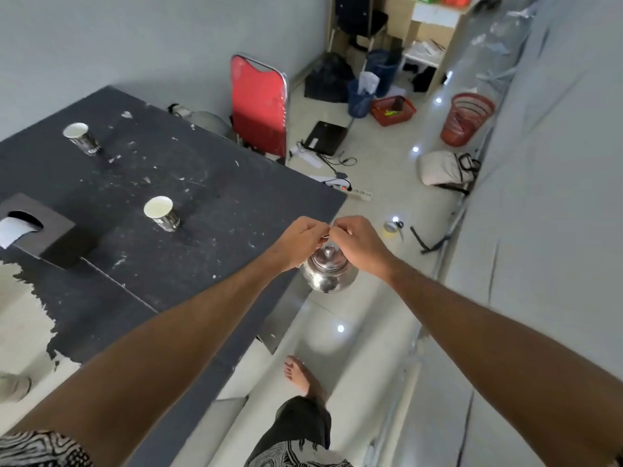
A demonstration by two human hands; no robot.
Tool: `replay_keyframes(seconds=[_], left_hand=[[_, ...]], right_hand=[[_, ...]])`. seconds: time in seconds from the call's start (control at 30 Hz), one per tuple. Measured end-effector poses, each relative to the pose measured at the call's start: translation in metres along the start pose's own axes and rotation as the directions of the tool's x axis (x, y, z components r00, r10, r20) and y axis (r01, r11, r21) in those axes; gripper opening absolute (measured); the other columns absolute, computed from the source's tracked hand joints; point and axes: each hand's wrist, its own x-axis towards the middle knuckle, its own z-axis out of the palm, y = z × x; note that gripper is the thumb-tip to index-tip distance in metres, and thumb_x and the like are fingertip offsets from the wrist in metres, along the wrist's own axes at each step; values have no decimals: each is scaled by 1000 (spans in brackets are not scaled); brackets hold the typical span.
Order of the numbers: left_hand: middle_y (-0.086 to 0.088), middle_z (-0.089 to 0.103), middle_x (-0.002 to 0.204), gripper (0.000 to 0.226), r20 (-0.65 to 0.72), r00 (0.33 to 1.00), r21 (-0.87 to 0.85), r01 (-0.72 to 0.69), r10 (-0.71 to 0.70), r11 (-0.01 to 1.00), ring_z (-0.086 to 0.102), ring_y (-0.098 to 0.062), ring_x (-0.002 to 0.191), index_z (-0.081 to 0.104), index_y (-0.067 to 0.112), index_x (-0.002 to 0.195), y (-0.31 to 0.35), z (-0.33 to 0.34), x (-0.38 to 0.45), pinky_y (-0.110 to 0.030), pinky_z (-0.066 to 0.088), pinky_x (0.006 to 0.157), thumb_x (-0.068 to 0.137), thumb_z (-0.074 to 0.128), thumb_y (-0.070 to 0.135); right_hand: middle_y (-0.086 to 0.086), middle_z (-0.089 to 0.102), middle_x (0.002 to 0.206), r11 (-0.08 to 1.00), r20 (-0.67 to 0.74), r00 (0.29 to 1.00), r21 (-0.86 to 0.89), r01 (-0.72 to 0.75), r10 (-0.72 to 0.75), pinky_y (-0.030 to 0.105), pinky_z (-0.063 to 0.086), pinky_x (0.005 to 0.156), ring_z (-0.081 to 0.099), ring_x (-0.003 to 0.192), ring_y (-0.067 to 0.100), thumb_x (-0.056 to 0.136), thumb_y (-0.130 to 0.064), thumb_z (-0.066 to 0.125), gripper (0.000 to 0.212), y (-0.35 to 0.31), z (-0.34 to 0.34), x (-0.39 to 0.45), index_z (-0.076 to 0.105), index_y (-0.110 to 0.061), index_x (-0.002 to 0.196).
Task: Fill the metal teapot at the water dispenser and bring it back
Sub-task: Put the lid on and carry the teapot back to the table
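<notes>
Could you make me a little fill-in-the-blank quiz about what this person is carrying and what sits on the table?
1. Both hands, the left hand and the right hand, hold the metal teapot by its ____.
2. The number of paper cups standing on the dark table is ____.
3. The chair at the table's far end is coloured ____.
4. The teapot's lid is ____ the pot.

Missing words: handle; two; red; on
</notes>
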Motion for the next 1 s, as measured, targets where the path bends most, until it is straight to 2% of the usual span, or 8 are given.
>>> replay_keyframes(seconds=[0.07, 0.17, 0.33, 0.43, 0.53, 0.67, 0.8, 1.0], left_hand=[[3, 29, 55, 49, -45, 999, -19, 28, -29, 999, 23, -10, 51, 36, 16, 54, -10, -29, 33, -26, 23, 53, 101, 44, 3], [3, 30, 55, 45, -97, 993, -30, 67, -69, 997, 24, -10, 52, 40, 13, 56, -22, -60, 62, -25, 23, 52, 99, 44, 3], [12, 34, 49, 48, -221, 965, -103, 119, -140, 988, 27, -6, 49, 39, 25, 49, -33, -122, 104, -21, 26, 49, 94, 45, 10], [11, 32, 49, 39, -307, 934, -144, 144, -182, 979, 26, -7, 49, 36, 22, 49, -37, -157, 123, -21, 24, 48, 86, 46, 16], [1, 31, 53, 31, -397, 894, -162, 154, -207, 975, 26, -12, 53, 37, 15, 53, -44, -190, 138, -28, 22, 51, 82, 46, 17], [-4, 33, 58, 26, -506, 827, -189, 170, -244, 967, 28, -11, 53, 42, 6, 58, -54, -230, 149, -25, 25, 51, 82, 45, 15], [-11, 35, 63, 34, -607, 742, -197, 207, -285, 958, 29, -21, 61, 40, -5, 58, -65, -269, 158, -28, 26, 52, 82, 46, 19], [-10, 35, 63, 38, -708, 622, -249, 225, -335, 942, 31, -24, 65, 37, -8, 61, -84, -320, 163, -43, 29, 62, 85, 48, 19]], right_hand=[[-15, 37, 45, 1000, 49, 999, -3, 16, -16, 18, 28, 48, 34, 47, 3, 79, -39, 48, 33, -1, 8, 48, 42, -32, 47], [-15, 38, 45, 999, 129, 991, -1, 38, -38, 16, 30, 46, 35, 46, 2, 79, -38, 49, 33, -3, 17, 96, 43, -32, 48], [-16, 39, 46, 996, 253, 964, 32, 81, -86, 17, 31, 47, 37, 47, 2, 81, -34, 52, 33, -16, 42, 188, 41, -28, 50], [-14, 35, 47, 990, 333, 933, 65, 124, -139, 20, 28, 47, 34, 48, 4, 80, -31, 53, 33, -28, 58, 236, 39, -25, 51], [-11, 35, 49, 981, 427, 884, 97, 168, -194, 21, 28, 48, 32, 49, 5, 80, -25, 52, 30, -37, 78, 286, 39, -19, 53], [-12, 35, 48, 969, 556, 794, 127, 213, -247, 19, 28, 48, 32, 49, 5, 81, -22, 52, 32, -51, 110, 342, 37, -19, 53], [-13, 36, 46, 949, 635, 711, 127, 290, -302, 21, 28, 49, 34, 48, 5, 80, -25, 52, 32, -69, 143, 391, 38, -19, 52], [-14, 38, 44, 918, 710, 598, 187, 349, -372, 19, 29, 49, 36, 48, 5, 79, -28, 52, 33, -99, 189, 445, 38, -23, 49]])
